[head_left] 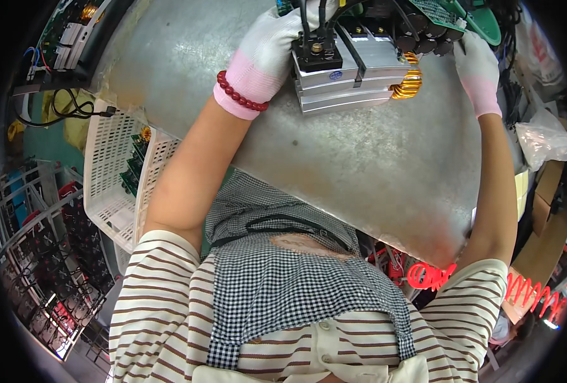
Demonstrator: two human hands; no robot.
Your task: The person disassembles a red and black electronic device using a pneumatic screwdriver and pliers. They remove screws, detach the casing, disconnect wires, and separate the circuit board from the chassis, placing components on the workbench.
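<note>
A circuit board assembly lies at the far side of the metal table, with silver heat sinks, a copper-wound coil and several black capacitors. Black cables run up from a black terminal block at its left end. My left hand, in a white and pink glove with a red bead bracelet at the wrist, is closed beside these cables; its fingertips are partly hidden. At the right end my gloved right hand grips the edge of the green circuit board next to the capacitors.
The bare metal table spreads in front of me. To its left stands a white plastic basket holding green boards. Another board assembly is at the far left. A red coiled hose hangs by the near right edge, below a clear plastic bag.
</note>
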